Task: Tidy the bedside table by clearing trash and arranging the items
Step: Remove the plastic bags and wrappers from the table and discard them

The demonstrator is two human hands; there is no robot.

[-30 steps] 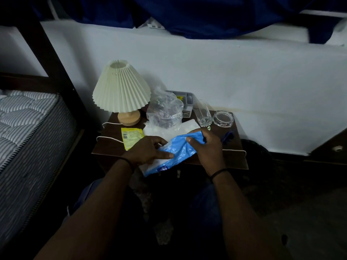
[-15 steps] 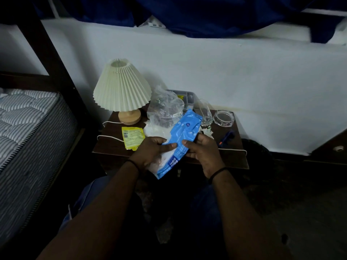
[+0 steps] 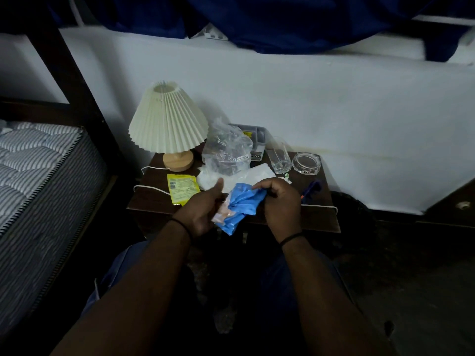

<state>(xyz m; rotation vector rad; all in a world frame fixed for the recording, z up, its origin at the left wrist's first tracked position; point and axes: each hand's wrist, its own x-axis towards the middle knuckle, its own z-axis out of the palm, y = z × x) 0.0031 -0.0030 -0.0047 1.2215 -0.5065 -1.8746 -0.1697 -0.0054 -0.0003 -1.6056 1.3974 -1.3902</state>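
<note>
A crumpled blue plastic wrapper [image 3: 241, 205] is held over the front edge of the dark bedside table [image 3: 151, 196]. My left hand [image 3: 201, 209] grips its lower left part, thumb raised. My right hand [image 3: 279, 201] pinches and bunches its upper right end. On the table lie a yellow sachet [image 3: 182, 187], white tissue paper [image 3: 213, 178], a crinkled clear plastic bag [image 3: 227, 150] and a blue pen [image 3: 312, 188].
A pleated cream lamp [image 3: 168, 119] stands at the table's back left, its white cord [image 3: 151, 187] trailing forward. A drinking glass [image 3: 279, 156], a glass ashtray [image 3: 307, 163] and a grey box [image 3: 254, 136] stand at the back. A striped mattress [image 3: 38, 176] lies left; a dark bin [image 3: 352, 217] stands right.
The blue wrapper was flat and stretched between both hands; now it is crumpled into a bunch between them. My hands have drawn closer together.
</note>
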